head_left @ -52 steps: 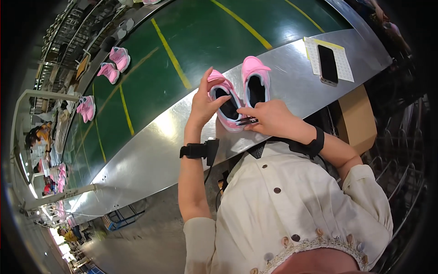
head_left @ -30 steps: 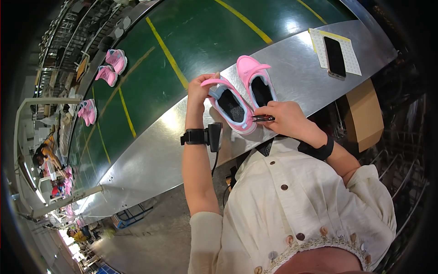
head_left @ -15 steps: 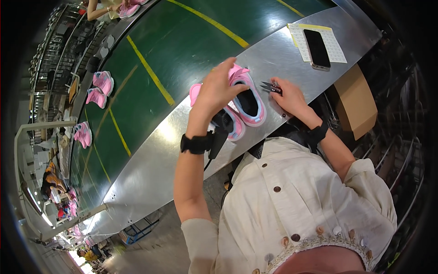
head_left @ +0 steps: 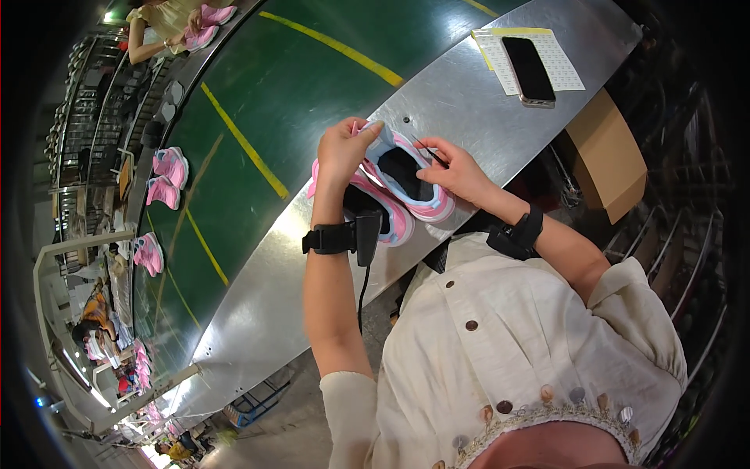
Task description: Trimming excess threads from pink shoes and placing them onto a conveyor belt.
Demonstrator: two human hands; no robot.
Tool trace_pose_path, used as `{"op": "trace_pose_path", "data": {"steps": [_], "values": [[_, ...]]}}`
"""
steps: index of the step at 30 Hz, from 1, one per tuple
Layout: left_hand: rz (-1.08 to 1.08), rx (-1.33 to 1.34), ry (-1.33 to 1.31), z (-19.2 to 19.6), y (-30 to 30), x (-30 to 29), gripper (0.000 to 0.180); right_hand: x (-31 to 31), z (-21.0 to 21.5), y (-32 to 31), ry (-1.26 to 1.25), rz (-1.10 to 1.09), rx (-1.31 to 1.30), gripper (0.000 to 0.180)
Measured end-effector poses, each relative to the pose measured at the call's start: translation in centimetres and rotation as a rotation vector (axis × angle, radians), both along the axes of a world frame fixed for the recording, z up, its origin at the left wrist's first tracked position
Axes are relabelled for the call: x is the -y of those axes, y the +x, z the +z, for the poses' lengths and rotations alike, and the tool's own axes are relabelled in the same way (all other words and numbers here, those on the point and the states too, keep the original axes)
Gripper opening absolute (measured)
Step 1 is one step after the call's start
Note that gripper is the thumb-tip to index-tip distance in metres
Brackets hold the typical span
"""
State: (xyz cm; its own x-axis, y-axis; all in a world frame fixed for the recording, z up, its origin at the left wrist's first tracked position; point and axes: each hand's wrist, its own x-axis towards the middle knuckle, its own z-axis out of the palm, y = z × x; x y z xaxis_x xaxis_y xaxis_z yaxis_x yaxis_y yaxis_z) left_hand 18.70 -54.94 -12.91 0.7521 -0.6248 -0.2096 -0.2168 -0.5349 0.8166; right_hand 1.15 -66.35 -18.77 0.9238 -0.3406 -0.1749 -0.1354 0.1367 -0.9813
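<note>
Two pink and light-blue shoes stand side by side on the metal table edge in front of me, their dark insides facing up. My left hand [head_left: 342, 152] is closed, thumb and fingers pinching the upper front of the right-hand shoe [head_left: 439, 209]. The left-hand shoe [head_left: 400, 228] is partly covered by my left hand and wrist. In my right hand [head_left: 462, 173] is a pair of small dark thread snips [head_left: 434, 156], their tips at the side of the right-hand shoe's opening. Most of the snips' handle is hidden by my fingers.
A phone [head_left: 528, 72] lies on a printed sheet [head_left: 564, 69] at the far right. Beyond the metal edge runs a green conveyor belt [head_left: 258, 94] with yellow lines, carrying more pink shoes [head_left: 168, 178]. Another person's hand [head_left: 193, 23] holds pink shoes across it. A cardboard piece [head_left: 609, 160] stands right.
My left hand has come down from above the shoes and taken hold of the right-hand one's upper. My right hand has brought the snips leftward to that shoe.
</note>
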Motion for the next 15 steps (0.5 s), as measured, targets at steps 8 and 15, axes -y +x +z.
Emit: {"op": "trace_pose_path", "data": {"steps": [8, 15], "values": [[-0.169, -0.208, 0.005, 0.0, 1.1, -0.4, 0.028, 1.0, -1.2, -0.7, -0.054, -0.127, -0.002, 0.039], [-0.162, -0.137, -0.007, -0.5, 1.1, -0.6, 0.036, 5.4, -1.1, -2.4, -1.464, -0.188, -0.024, 0.033]]}}
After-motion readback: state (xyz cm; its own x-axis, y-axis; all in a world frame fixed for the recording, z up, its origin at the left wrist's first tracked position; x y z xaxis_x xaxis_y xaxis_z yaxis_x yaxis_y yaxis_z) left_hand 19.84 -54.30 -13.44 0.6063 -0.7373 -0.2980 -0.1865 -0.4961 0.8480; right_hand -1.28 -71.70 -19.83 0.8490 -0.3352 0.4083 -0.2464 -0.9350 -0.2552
